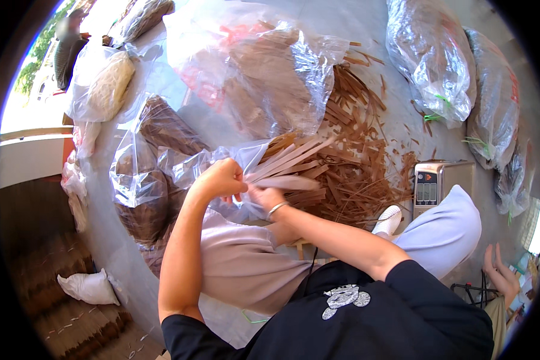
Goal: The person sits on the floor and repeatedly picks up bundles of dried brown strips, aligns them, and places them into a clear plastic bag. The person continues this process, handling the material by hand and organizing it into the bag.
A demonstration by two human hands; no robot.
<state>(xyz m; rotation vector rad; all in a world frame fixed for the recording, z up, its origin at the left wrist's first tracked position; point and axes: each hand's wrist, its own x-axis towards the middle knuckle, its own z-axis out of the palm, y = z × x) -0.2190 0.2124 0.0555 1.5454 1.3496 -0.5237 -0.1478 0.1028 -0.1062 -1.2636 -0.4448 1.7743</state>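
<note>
My left hand (223,179) is raised in front of my lap, its fingers curled in a pinch; anything between them is too small to make out. Close to its right, my right hand (265,198), with a bracelet at the wrist, is closed around one end of a bundle of flat light-brown strips (297,157). The strips fan out away from me to the right, and one near the hand is blurred by motion. Under and beyond them spreads a heap of loose brown strips (360,174). A clear plastic bag (237,155) lies just behind my hands.
A large clear bag of brown strips (264,78) lies ahead. Filled bags (141,192) stand at my left, others (432,60) at the far right. A digital scale (444,180) sits right of the heap. Another person (71,54) is at the far left; bare feet (498,264) show at right.
</note>
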